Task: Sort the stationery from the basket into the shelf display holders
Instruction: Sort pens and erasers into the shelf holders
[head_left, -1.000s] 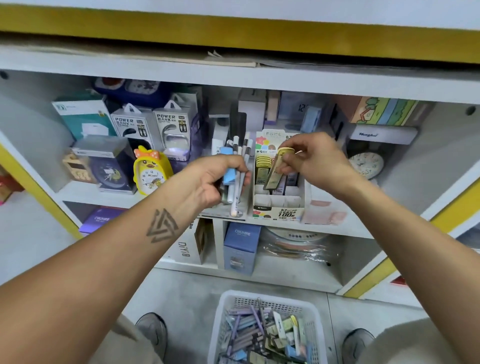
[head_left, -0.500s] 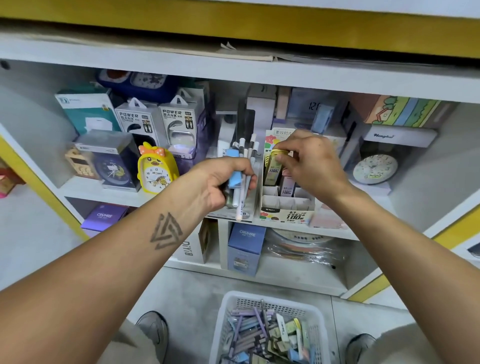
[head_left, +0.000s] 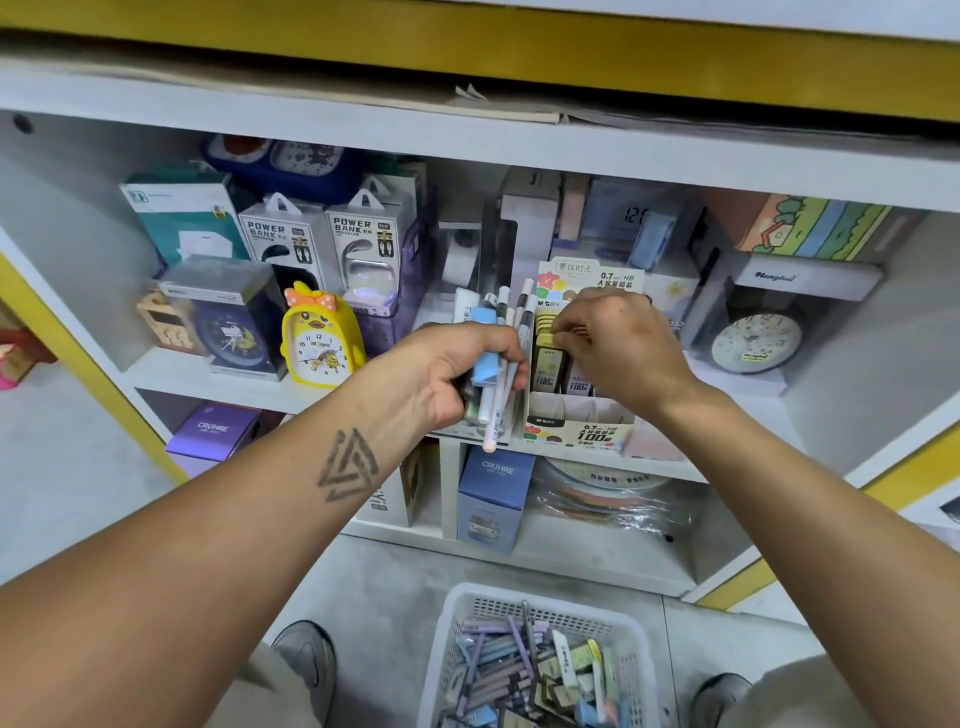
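Right hand (head_left: 621, 348), fingers pinching a lead refill case (head_left: 549, 332), seats it in the display holder (head_left: 576, 415); left hand (head_left: 447, 374) grips a pen bundle (head_left: 498, 358) (light, stiff, slick plastic; best pinched at the flat sides). Basket (head_left: 540, 603) below still holds stock

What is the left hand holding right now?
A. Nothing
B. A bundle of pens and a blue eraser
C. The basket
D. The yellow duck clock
B: the left hand grips a bundle of pens with a blue eraser, in front of the shelf.
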